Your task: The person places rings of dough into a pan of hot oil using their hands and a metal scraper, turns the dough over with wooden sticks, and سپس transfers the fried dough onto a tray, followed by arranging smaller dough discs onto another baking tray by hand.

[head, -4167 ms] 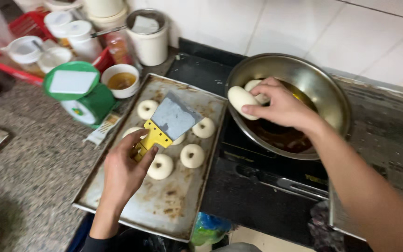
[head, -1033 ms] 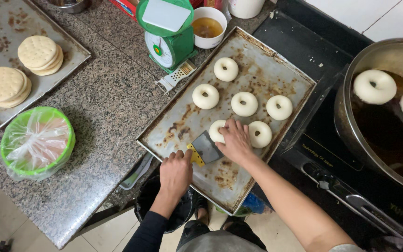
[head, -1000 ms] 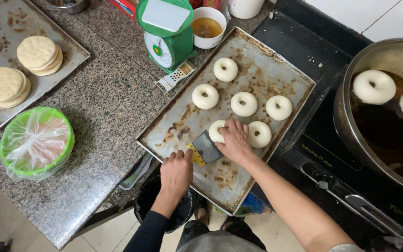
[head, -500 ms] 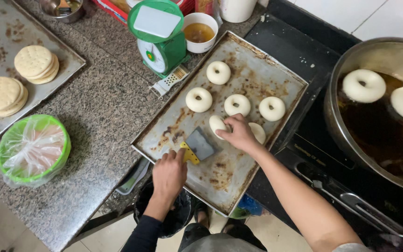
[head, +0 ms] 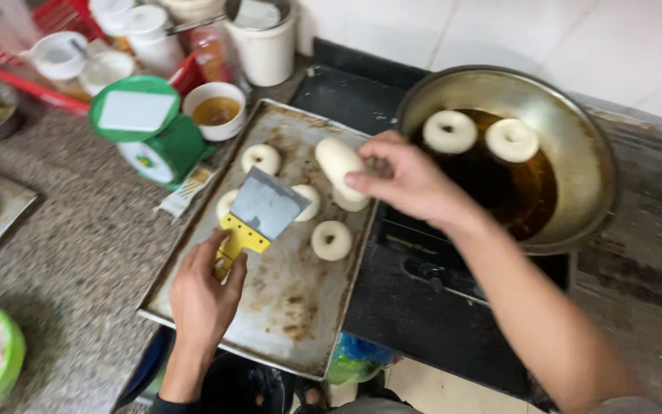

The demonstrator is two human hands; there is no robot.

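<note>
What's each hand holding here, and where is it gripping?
The left hand grips the scraper by its yellow handle. The right hand holds a raw dough ring by one edge, pinched between its fingertips above the baking tray.

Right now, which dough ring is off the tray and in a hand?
The dough ring pinched in the right hand, lifted above the tray's right edge. The others lie flat on the tray or float in the pan.

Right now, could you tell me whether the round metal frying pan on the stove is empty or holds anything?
Not empty. The round metal frying pan holds dark oil with two pale dough rings floating in it; the right hand holds another dough piece beside it.
</note>
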